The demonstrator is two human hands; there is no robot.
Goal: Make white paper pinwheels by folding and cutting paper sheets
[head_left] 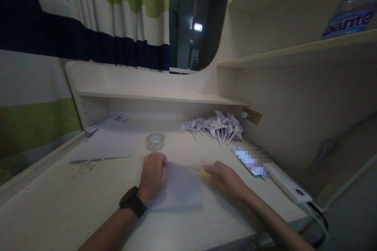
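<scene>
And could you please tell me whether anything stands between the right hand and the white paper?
Nothing visible, apart from the blurred yellow object that the right hand itself holds near the white paper. The tape roll lies farther back, out of the way.

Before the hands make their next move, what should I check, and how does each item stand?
1. Left hand on the white paper: ok.
2. Whether the white paper is a single sheet: cannot tell.
3. Right hand gripping the yellow item: ok, though blurred.
4. What the yellow item is: cannot tell.
5. Tape roll off the white paper: ok.
6. Folded paper pile and phone apart from both hands: ok.
</scene>
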